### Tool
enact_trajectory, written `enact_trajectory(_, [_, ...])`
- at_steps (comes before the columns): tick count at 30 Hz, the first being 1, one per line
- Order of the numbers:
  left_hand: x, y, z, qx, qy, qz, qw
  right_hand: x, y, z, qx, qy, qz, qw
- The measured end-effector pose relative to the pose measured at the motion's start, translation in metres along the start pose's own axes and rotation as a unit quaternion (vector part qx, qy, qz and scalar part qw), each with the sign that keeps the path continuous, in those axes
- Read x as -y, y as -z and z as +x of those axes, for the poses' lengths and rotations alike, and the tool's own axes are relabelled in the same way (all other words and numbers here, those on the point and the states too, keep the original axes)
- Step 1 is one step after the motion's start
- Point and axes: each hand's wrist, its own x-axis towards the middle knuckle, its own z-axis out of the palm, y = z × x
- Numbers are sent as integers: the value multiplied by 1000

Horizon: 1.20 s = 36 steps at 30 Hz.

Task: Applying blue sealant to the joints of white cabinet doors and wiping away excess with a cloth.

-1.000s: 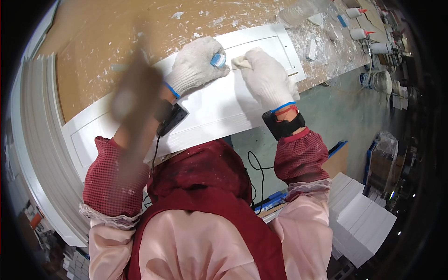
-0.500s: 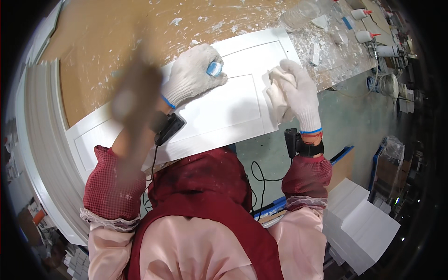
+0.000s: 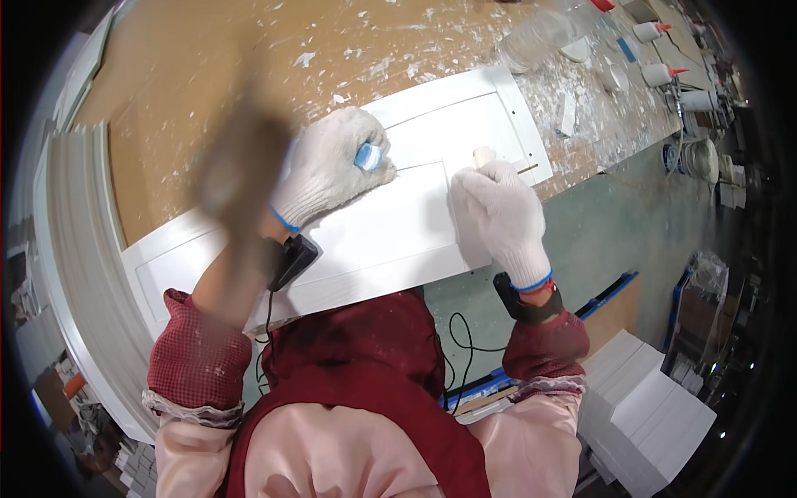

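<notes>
Right hand (image 3: 501, 217), gloved in white knit, is curled around a small pale pad (image 3: 483, 155) and presses it onto the white cabinet door panel (image 3: 390, 241), close to the panel's right end. Left hand (image 3: 328, 166), gloved the same, lies across the panel's upper rail, fingers closed on a small blue-and-white object (image 3: 370, 156). That panel lies flat along the near edge of the brown counter (image 3: 207, 91), which is speckled with white flecks. Squeeze bottles (image 3: 660, 75) stand far right; white boards (image 3: 656, 411) are stacked below.
</notes>
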Motion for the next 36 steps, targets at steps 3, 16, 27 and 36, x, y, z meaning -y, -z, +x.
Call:
enact_trajectory(3, [0,1,0,9,-1,-7,1000,5,7,10,98,-157,-7,983])
enact_trajectory(16, [4,-2,-1,-6,-6,-45,999,3,-1,68,3,173,-130,976])
enact_trajectory(27, [0,-4,0,-37,-33,-65,997,2,-12,72,34,83,-115,989])
enact_trajectory(36, [5,-13,0,-63,-76,-69,993,-1,-13,80,48,45,-142,988])
